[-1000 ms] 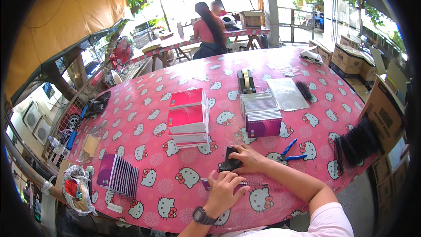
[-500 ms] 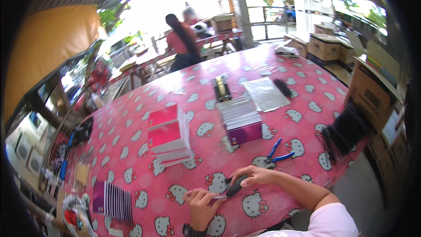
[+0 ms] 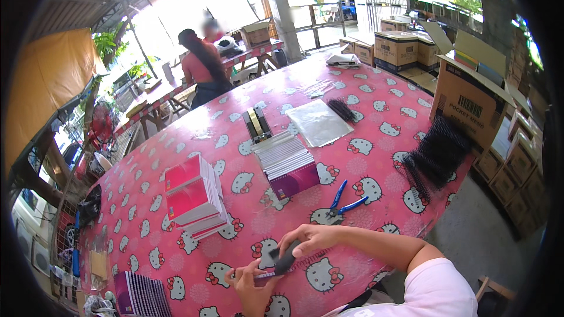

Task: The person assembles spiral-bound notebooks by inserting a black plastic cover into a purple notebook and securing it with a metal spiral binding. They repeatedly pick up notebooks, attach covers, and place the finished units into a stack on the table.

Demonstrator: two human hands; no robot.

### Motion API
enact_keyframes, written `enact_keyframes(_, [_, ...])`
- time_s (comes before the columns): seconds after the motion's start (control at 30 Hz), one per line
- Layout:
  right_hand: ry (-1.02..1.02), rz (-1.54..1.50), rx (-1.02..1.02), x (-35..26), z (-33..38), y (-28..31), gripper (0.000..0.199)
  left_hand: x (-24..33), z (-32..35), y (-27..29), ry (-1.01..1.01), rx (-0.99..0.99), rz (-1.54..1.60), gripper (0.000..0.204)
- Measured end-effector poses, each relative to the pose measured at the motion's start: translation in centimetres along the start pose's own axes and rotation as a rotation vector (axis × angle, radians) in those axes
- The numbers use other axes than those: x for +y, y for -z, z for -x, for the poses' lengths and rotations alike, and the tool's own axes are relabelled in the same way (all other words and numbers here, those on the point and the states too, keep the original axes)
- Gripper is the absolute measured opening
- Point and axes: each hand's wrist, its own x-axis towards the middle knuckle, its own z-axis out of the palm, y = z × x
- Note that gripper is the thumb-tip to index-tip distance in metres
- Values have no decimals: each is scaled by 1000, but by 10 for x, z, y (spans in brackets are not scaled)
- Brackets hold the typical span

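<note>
My right hand (image 3: 312, 238) is closed over a short black object (image 3: 286, 258), pressing it down near the table's front edge. Just left of it, my left hand (image 3: 252, 285) pinches a thin notebook (image 3: 271, 274) whose black spiral edge (image 3: 308, 258) runs under my right hand. Both hands meet over the pink cartoon-cat tablecloth (image 3: 376, 141). Blue-handled pliers (image 3: 343, 202) lie a little beyond my right hand. Further back sit a stack of purple-edged notebooks (image 3: 288, 164) and a red stack (image 3: 194, 196).
A heap of black spiral coils (image 3: 437, 155) lies at the table's right edge, with clear plastic sheets (image 3: 320, 122) behind the stacks. Bound notebooks (image 3: 141, 293) rest at the front left. Cardboard boxes (image 3: 470, 97) stand on the right. Two people (image 3: 202, 70) sit at a far table.
The view has swung, so the table now sits lower and closer. My hands stay together on the black object and the notebook, and have drawn nearer the front edge.
</note>
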Motion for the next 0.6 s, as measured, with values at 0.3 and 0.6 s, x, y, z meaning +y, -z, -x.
enact_keyframes(0.3, [90,-178,-77,-10,-14,-8,50,-40,-10,36,48,-65,24,39])
enact_keyframes(0.6, [-3,-179,-125,9,-22,-18,51,-48,1,28,277,-45,410,26])
